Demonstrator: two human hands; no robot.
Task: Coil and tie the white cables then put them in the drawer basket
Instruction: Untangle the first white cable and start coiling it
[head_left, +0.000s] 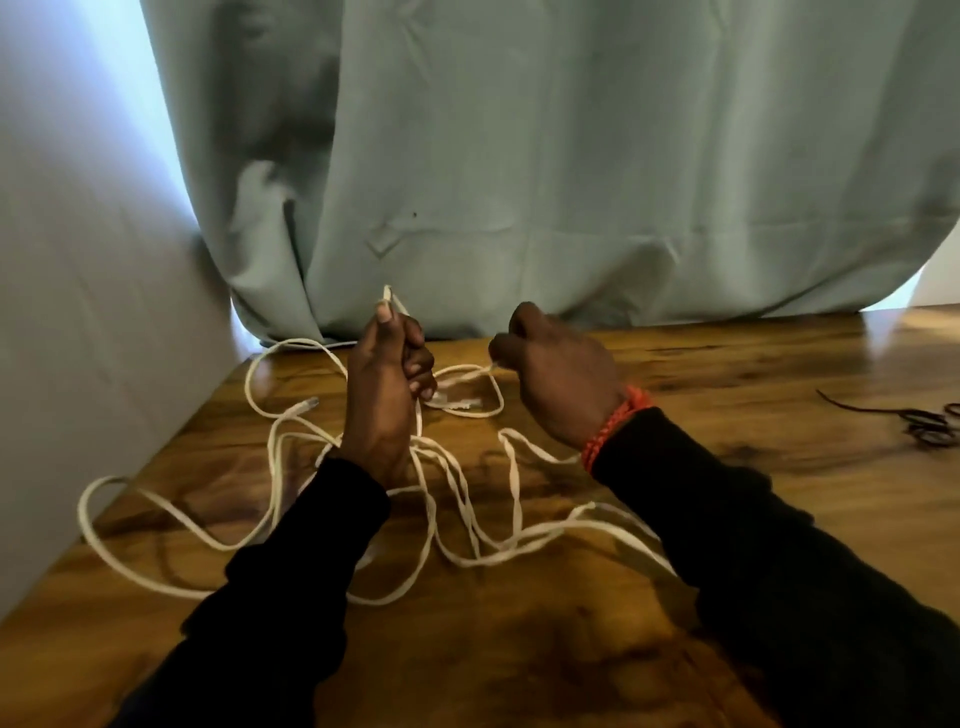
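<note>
Flat white cables (447, 483) lie in loose tangled loops over the wooden table (753, 493), from its left edge to under my right sleeve. My left hand (387, 384) is raised above the tangle, fist closed around a strand whose end sticks up past my thumb. To its right, my right hand (561, 374) pinches another stretch of white cable between thumb and fingers, pulled taut toward the left hand. Two clear plug ends rest on the table, one left of my left wrist, others between my hands. No drawer basket is in view.
A pale green curtain (571, 182) hangs right behind the table's far edge. A white wall (78, 312) runs along the table's left side. Thin dark ties (924, 426) lie at the table's right edge.
</note>
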